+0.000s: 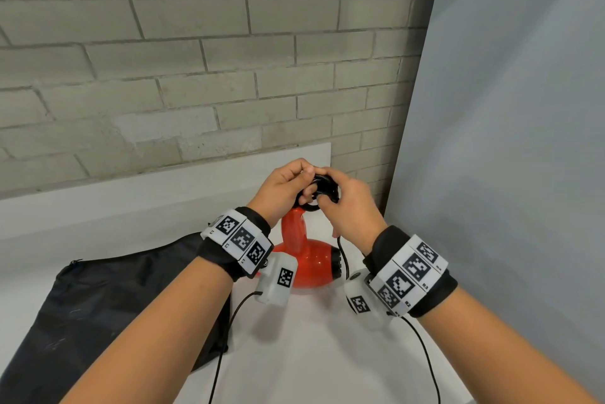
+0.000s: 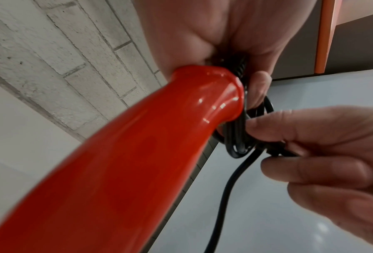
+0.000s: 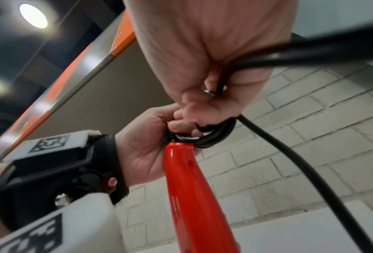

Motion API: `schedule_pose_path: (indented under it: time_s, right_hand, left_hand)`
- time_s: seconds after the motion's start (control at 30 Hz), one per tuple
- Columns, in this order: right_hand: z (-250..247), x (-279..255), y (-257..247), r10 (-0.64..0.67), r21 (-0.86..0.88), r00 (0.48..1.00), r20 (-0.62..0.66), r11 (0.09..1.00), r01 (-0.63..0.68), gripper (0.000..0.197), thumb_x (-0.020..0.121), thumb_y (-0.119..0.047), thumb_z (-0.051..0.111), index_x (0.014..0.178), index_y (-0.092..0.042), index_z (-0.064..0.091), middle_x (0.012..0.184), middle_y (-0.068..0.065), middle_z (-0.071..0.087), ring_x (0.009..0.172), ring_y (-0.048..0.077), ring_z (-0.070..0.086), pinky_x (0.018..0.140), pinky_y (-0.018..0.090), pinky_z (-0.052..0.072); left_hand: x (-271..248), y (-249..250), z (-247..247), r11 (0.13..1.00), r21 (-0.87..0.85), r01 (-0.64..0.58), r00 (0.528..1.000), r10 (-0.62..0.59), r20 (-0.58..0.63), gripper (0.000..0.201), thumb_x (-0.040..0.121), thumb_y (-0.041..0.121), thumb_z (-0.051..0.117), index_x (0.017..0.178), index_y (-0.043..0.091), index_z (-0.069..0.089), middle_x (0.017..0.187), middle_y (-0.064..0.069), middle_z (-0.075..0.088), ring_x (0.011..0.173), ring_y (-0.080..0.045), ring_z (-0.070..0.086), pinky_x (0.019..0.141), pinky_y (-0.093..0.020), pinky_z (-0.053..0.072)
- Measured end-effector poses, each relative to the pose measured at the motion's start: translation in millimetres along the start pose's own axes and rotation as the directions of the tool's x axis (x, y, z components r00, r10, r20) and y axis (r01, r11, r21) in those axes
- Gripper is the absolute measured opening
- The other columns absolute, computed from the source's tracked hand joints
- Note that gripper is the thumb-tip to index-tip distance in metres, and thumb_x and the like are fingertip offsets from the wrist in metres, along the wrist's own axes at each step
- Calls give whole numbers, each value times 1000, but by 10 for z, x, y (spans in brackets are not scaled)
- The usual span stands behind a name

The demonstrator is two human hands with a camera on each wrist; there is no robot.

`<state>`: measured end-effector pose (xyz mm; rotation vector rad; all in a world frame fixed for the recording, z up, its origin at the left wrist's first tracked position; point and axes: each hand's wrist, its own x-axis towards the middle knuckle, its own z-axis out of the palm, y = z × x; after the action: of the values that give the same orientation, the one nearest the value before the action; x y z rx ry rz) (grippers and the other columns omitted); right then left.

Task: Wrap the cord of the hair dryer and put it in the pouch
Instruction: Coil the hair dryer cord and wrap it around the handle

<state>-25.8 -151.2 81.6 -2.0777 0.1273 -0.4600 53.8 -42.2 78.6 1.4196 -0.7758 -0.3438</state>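
Coils of cord bunch at the hair dryer handle; left hand pinches them, right hand grips the tail. Best keep loops tight, pouch waiting.

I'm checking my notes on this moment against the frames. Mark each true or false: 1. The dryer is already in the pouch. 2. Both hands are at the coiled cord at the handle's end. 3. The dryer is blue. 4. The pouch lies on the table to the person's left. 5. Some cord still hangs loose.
1. False: the dryer stands on the table, outside the pouch.
2. True: the left hand and right hand both hold the cord coils there.
3. False: it is red.
4. True.
5. True: a strand drops from the right hand in the right wrist view.
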Motion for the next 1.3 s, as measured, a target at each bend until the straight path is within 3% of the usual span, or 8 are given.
schedule_pose_path:
  time_s: [0.13,0.33,0.5,0.63,0.8,1.0,1.13,1.3]
  right_hand:
    - [18,123,44,-25,-33,999,-20,999,24,30,85,-6,50,109,-20,59,98,10,60,60,14,56,36,18,46]
    - [-5,268,42,35,-479,999,7,877,-28,24,80,-28,52,102,-28,61,93,2,50,84,21,53,72,34,46]
    - [-121,322,4,83,-9,945,318,996,-85,26,84,2,49,94,-21,53,68,-7,52,60,4,48,44,4,38]
    - [-208,358,102,129,135,906,404,971,-198,28,81,-4,56,105,-17,56,92,0,59,83,12,55,77,25,46]
    - [-418,375,328,133,451,934,332,847,-281,15,90,-1,47,83,-14,52,78,5,52,67,15,55,69,24,54]
    - [-578,291,967,311,-59,948,66,950,-307,22,92,-9,45,75,-23,48,69,-1,48,61,16,47,55,23,39]
    - [-527,10,1320,504,-673,827,249,704,-227,25,91,-8,40,103,-16,60,111,6,59,101,25,54,74,21,37]
    - [-322,-259,1162,550,-672,643,533,737,-74,31,83,-12,53,111,-20,62,119,5,62,100,18,56,85,23,45]
  left_hand:
    - [22,13,19,999,44,7,999,-9,44,23,96,10,35,84,13,54,45,12,43,43,-3,37,55,-18,37]
    - [75,32,59,999,14,35,999,-34,-37,22,93,3,39,73,8,46,39,10,41,37,-3,33,44,-14,32]
    - [96,23,94,998,-43,35,997,-38,-68,29,92,5,45,64,10,37,38,11,34,36,-2,27,39,-13,26]
    - [106,20,98,998,-58,38,996,-43,-83,28,90,4,49,64,9,38,38,12,33,35,-2,27,37,-12,26]
    - [107,-8,24,997,-67,40,993,-48,-110,31,89,6,50,62,12,37,42,12,31,38,-3,24,40,-17,20]
    - [83,-3,-20,998,-53,31,989,-38,-145,30,90,7,49,63,12,37,42,11,33,37,-3,26,41,-17,21]
    - [71,-9,-20,998,-64,29,988,-38,-150,30,90,9,48,63,12,36,42,12,32,36,-3,26,42,-17,23]
    - [74,-28,-28,995,-100,16,986,-32,-166,31,91,6,47,62,12,35,43,12,33,36,-2,27,40,-14,23]
